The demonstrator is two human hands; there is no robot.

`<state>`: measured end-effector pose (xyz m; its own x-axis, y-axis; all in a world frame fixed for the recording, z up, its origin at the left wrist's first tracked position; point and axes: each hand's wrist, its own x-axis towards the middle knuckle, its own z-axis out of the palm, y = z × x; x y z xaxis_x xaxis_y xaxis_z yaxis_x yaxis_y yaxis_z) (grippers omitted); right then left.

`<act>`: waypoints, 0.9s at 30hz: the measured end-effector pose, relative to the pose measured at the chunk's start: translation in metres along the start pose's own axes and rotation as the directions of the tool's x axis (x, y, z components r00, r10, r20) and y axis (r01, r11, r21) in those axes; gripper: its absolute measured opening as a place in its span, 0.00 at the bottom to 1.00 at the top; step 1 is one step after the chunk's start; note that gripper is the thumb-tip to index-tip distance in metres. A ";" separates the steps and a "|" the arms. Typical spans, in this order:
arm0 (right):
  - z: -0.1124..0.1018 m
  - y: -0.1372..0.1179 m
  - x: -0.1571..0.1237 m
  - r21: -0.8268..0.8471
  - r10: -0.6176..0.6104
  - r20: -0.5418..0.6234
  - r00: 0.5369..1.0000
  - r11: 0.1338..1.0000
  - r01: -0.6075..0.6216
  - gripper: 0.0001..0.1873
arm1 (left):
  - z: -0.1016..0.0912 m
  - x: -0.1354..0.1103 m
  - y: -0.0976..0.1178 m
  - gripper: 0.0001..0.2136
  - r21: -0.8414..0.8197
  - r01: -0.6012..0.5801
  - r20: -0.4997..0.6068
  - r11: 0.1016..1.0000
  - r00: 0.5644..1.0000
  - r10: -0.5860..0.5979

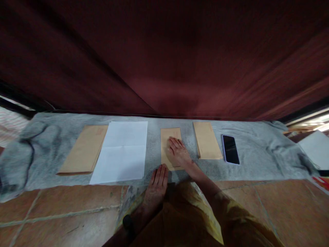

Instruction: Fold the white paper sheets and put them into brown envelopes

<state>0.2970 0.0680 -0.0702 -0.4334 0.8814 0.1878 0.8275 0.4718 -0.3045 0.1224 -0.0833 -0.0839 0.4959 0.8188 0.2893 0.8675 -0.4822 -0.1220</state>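
Observation:
A brown paper envelope (pixel 166 137) lies in front of me on the grey cloth. My right hand (pixel 178 150) rests flat on it, fingers stretched out across its middle. My left hand (pixel 158 180) lies palm down at the envelope's near left corner, its fingers straight and side by side; whether the fingertips touch the paper is hard to tell. To the left is a stack of white paper sheets (pixel 125 147) with a crease across the middle. Right of the envelope sits a pile of similar brown envelopes (pixel 207 141).
Larger brown envelopes (pixel 83 151) lie at the left, partly under the white sheets. A smartphone (pixel 230 149) lies right of the envelope pile. The grey cloth (pixel 259 151) ends at a dark red curtain (pixel 164 68) behind and tiled floor (pixel 64 209) in front.

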 end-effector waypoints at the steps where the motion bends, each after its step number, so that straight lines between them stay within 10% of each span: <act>1: 0.001 0.002 0.006 0.004 0.003 -0.002 1.000 1.000 -0.003 0.26 | 0.000 0.000 0.000 0.29 0.002 0.000 0.002 1.000 1.000 0.000; 16: 0.005 0.017 0.043 -0.023 0.064 -0.052 0.997 0.998 -0.065 0.26 | -0.001 0.001 -0.001 0.32 -0.040 0.004 0.045 0.999 0.999 -0.002; 27: -0.015 0.000 -0.049 -0.009 0.018 -0.001 1.000 1.000 -0.018 0.27 | 0.003 0.003 0.000 0.29 -0.046 0.019 -0.026 0.999 0.999 -0.021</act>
<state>0.3241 0.0242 -0.0654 -0.4178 0.8899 0.1832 0.8385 0.4553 -0.2995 0.1239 -0.0798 -0.0855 0.4766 0.8201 0.3167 0.8742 -0.4801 -0.0723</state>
